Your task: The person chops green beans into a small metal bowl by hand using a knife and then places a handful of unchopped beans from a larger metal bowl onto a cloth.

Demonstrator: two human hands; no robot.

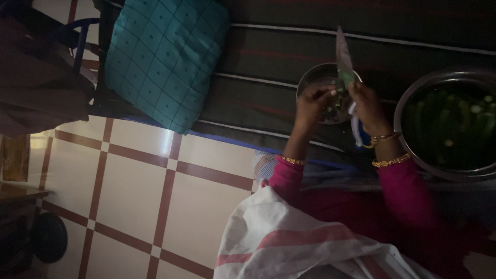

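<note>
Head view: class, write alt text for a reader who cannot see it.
Over a small steel bowl, the right hand holds a knife and the left hand something too small to identify. A large bowl of green vegetables sits right; a teal cushion left.

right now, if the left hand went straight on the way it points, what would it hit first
Probably the small round steel bowl: the left hand reaches over its near rim, fingers toward the dark pieces inside. Depth is unclear in this dim view.

No packages, labels, signs or screens show anywhere in this dim view.
</note>
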